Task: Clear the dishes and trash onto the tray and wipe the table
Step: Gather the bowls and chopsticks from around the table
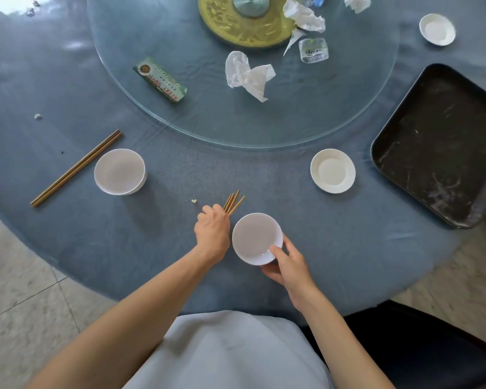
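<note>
My left hand (211,233) is closed around a bundle of wooden chopsticks (234,202) whose tips fan out beyond my fingers. My right hand (285,266) grips the near rim of a white bowl (254,237) just above the blue tablecloth. A second white bowl (119,171) stands to the left, with a pair of chopsticks (76,167) lying beside it. A white saucer (332,171) sits to the right, another saucer (436,29) at the far right. The black tray (443,147) lies at the right edge. Crumpled tissues (247,74) lie on the glass turntable (180,116).
On the turntable are a green packet (160,80), a clear plastic cup (313,50), more tissues (303,16) and a gold centre base (244,26). Small crumbs (194,201) dot the cloth. A dark chair (421,341) stands at my right, tiled floor at the left.
</note>
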The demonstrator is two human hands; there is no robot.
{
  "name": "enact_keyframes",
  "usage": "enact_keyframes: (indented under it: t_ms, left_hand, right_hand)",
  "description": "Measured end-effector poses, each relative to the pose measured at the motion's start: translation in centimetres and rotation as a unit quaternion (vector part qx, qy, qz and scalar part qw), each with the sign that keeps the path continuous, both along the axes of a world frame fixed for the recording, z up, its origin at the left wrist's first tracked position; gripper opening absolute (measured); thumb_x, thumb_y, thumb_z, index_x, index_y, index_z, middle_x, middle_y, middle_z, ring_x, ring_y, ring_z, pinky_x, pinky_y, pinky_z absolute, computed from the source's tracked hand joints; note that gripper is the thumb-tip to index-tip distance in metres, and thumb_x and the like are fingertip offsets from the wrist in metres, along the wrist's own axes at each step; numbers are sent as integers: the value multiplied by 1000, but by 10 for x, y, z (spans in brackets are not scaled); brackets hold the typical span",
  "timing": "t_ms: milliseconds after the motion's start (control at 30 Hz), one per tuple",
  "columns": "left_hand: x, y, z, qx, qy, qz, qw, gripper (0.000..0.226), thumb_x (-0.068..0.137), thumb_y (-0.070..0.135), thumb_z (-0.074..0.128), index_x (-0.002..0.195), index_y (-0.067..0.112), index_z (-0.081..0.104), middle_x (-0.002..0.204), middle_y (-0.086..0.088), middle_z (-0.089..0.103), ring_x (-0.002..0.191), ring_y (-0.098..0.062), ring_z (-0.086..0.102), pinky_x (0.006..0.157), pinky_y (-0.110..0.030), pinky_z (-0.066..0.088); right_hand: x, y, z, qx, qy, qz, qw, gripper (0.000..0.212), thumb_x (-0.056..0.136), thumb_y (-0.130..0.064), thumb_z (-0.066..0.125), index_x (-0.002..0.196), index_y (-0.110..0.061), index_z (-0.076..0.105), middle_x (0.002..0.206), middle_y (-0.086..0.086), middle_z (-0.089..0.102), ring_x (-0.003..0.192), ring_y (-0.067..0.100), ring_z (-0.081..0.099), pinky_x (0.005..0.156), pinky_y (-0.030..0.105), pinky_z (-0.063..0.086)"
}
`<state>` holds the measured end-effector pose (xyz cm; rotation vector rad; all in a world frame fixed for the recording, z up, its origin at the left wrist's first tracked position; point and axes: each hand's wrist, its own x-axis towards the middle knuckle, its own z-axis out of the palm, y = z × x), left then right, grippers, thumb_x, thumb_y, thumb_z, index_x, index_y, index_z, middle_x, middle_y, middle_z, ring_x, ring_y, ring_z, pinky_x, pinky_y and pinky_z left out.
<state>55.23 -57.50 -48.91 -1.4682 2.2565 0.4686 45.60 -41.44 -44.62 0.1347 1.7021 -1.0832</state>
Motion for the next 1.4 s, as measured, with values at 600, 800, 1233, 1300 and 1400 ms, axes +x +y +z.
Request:
enact_keyframes:
  t_ms: [600, 800, 1233, 1300, 1400]
  left_hand:
    - [37, 12, -13, -10, 59, 46, 997, 22, 94, -5, 44, 114, 4, 46, 121, -15, 47, 105, -32, 53, 73, -37, 51]
    - [57, -6, 13, 105, 146, 58, 982, 5, 104, 9, 37, 101, 5, 37, 106, -14, 32, 74, -41, 51, 67, -41, 36]
    - [181, -146, 111, 184, 460, 291, 819, 21, 110, 13, 34, 108, 6, 53, 80, -4, 53, 54, -15, 52, 52, -25, 46]
    - [203, -181, 113, 170, 477, 303, 807, 20, 110, 13, 36, 111, 7, 54, 85, -4, 58, 53, -9, 58, 52, -21, 50]
    - [229, -230, 104, 158, 479, 311, 805, 17, 109, 13, 40, 110, 8, 56, 91, -7, 59, 60, -8, 61, 56, -22, 55]
  right_hand:
    - [18, 3, -4, -32, -15, -58, 998, 42, 101, -11, 56, 137, -31, 61, 129, 6, 66, 111, 26, 70, 78, 35, 64]
    - [22, 2, 2, -57, -12, -63, 996, 45, 97, -3, 53, 135, -27, 63, 130, 7, 67, 109, 24, 71, 82, 36, 64]
    - [67, -105, 46, -114, -13, 22, 993, 40, 98, -7, 53, 122, -32, 72, 119, 0, 75, 107, 20, 74, 80, 30, 62]
    - [83, -135, 51, -122, -13, 32, 992, 39, 99, -8, 53, 123, -32, 72, 119, 0, 75, 108, 20, 74, 81, 30, 62]
    - [108, -179, 56, -134, -9, 37, 990, 40, 99, -6, 51, 122, -31, 72, 121, 0, 73, 108, 17, 71, 82, 31, 63]
